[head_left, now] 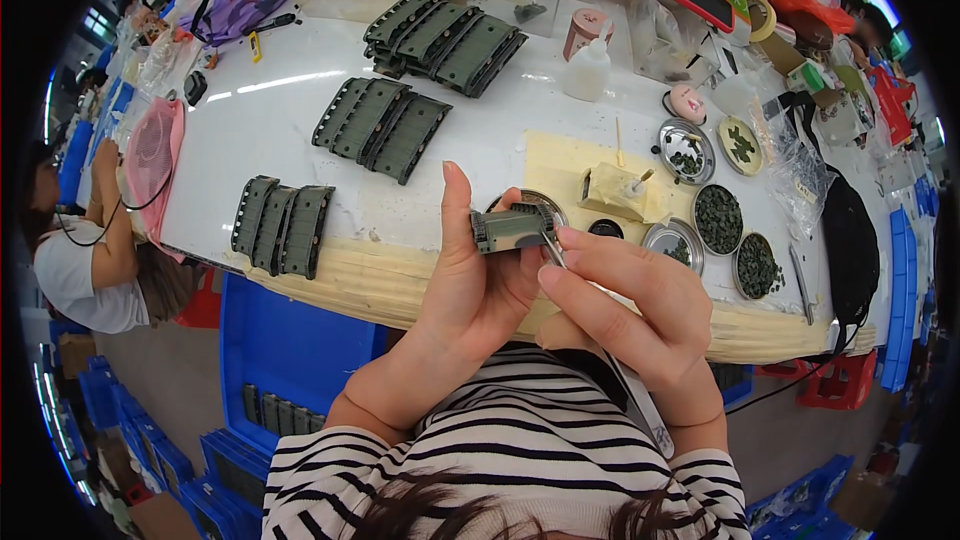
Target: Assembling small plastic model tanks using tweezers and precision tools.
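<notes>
1. Your left hand (478, 285) is closed around a small olive part (508, 230), thumb raised straight up beside it and fingers wrapped behind; the part sticks out to the right above your palm, held level over the near table edge.
2. Your right hand (625, 300) is pinched on thin tweezers (553, 250), thumb and forefinger pressed together; the tip touches the right end of the part, just below it.
3. So the part sits between both hands, at the fingertips of each, above the pale yellow mat (560, 165).
4. Just behind the part, partly hidden by it, lies a round metal dish (535, 202); a small dark cap (605, 229) is just right of that.
5. On the mat stands a pale block (612, 190) with a stick stuck in it.
6. To the right, several round dishes (717, 219) hold tiny dark green pieces.
7. To your left on the white table (260, 130) lie three groups of olive track strips (282, 225), the nearest well apart from your left hand, the others farther back.
8. A white bottle (587, 70) stands at the back.
9. Blue crates (290, 350) sit under the table; another person's arm (110, 210) rests at the far left.
</notes>
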### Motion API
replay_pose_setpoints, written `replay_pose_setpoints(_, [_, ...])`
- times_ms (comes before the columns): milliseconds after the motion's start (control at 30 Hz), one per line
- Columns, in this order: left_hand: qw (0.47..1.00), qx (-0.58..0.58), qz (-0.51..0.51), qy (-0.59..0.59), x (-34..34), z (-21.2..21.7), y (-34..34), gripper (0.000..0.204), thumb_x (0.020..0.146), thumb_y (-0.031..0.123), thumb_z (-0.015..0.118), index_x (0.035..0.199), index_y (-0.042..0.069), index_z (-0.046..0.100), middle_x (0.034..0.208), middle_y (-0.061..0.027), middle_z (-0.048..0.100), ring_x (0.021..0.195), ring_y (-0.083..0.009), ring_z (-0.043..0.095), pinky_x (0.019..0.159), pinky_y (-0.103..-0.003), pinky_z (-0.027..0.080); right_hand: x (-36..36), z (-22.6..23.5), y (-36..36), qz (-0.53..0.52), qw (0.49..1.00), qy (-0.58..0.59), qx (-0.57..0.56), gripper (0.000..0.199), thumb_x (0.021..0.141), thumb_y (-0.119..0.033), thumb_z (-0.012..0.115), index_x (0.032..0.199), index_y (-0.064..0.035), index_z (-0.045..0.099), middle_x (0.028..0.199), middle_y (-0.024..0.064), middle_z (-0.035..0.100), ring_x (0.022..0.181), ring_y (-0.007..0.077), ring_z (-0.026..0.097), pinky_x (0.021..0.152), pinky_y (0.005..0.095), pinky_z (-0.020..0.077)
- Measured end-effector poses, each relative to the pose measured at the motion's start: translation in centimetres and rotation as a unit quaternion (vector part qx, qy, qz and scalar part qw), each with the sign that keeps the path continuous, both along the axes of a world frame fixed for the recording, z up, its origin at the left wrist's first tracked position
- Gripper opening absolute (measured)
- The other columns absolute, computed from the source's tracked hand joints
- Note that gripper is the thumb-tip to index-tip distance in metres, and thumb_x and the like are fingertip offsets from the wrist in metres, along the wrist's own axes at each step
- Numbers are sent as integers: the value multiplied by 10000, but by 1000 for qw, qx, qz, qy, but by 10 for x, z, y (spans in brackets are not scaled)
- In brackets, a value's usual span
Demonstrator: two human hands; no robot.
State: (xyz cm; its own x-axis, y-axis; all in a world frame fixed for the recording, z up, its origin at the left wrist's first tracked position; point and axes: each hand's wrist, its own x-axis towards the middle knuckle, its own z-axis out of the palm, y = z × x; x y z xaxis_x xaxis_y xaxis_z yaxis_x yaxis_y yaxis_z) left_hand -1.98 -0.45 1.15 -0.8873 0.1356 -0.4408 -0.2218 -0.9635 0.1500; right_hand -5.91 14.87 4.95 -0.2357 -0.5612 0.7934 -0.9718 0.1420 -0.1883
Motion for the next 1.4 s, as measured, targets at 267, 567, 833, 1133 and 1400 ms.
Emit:
replay_pose_setpoints(267, [999,-19,30,-30,1,4,4,438,830,570,611,819,133,633,849,-35,674,764,-124,674,683,-208,582,-2,0,1,-9,1000,16,5,276,604,-88,679,858,18,668,852,89,616,801,247,680,589,278,555])
replay_pose_setpoints(567, [998,-44,40,-34,3,5,4,399,829,547,631,813,148,629,855,-15,673,771,-116,670,691,-215,579,0,2,7,-14,997,54,54,232,726,-194,724,901,-44,702,905,66,643,831,252,694,564,276,532])
replay_pose_setpoints(833, [999,-21,24,-19,-1,6,6,438,824,576,619,837,139,623,849,-26,667,767,-136,668,671,-205,571,1,1,6,-28,997,46,49,292,773,-295,714,923,-45,690,886,59,634,833,257,692,569,269,542])
replay_pose_setpoints(1133, [997,52,-13,56,-2,-5,-5,494,823,601,602,975,131,573,858,-114,652,774,-178,665,656,-208,569,14,3,19,-7,987,-155,-50,412,887,-428,573,972,-33,653,937,137,624,842,301,686,668,325,561])
replay_pose_setpoints(1400, [937,-156,69,304,-1,-12,-8,669,883,300,628,1389,224,197,1052,-191,603,943,-237,630,821,-363,544,27,-22,26,75,956,-258,-121,303,851,-166,658,1107,-5,632,1073,157,589,1041,342,626,827,349,546])
